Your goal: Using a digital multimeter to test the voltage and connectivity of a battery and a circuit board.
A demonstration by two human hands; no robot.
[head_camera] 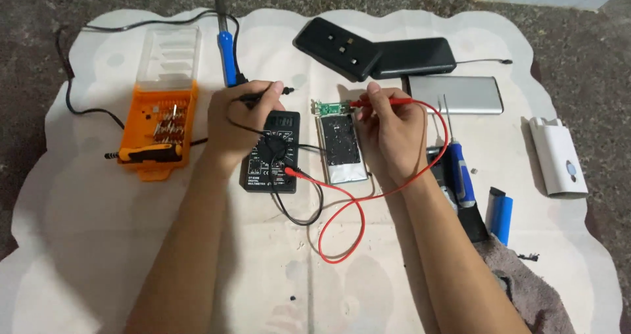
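Seen from the head camera: left hand (pixel 236 120) with fingers clamped on a black probe (pixel 263 96), held above the black multimeter (pixel 273 151). Right hand (pixel 388 133) with fingers pinched on a red probe (pixel 381 102), tip touching the small green circuit board (pixel 330 107) atop the flat battery cell (pixel 340 147), just right of the multimeter. Red lead (pixel 342 222) looping over the white mat (pixel 98 229). Orange bit case (pixel 161 120) at left, blue screwdriver (pixel 459 163) at right.

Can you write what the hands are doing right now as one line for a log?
left hand: holds black probe | right hand: holds red probe at circuit board | multimeter: between hands
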